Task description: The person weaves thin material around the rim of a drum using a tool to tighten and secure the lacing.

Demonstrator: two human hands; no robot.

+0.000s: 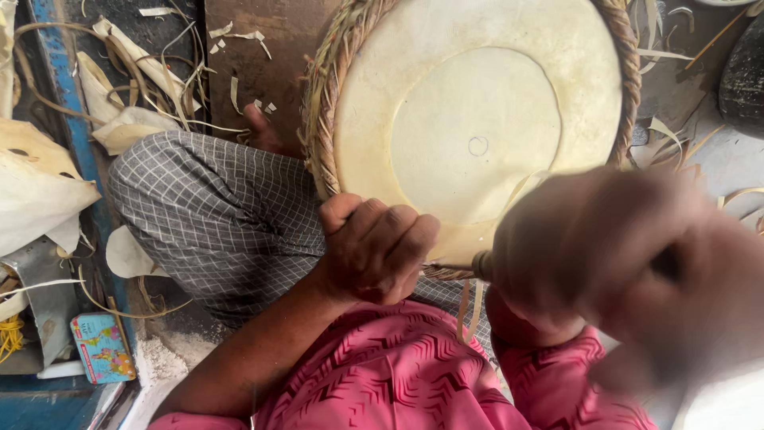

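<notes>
Round pale drum skin with braided straw rim [477, 135] on lap. Left hand [374, 247] grip clenched on near rim edge. Right hand [621, 263] blurred, just right, fisted around thin metal-tipped tool [477, 264] pointing leftward at rim.

right hand [629, 271]: badly blurred and close to the lens; its fingers cannot be told apart, and its grip is unclear.
tool [481, 264]: only a dark, rounded end shows beside the blurred hand; its kind cannot be told.
round woven tray [477, 119]: top cut off by the picture's edge; near rim hidden behind both hands.
left hand [374, 251]: fingertips curled out of sight over the rim.
dark object [744, 76]: cut off at the right edge, unidentifiable.
</notes>
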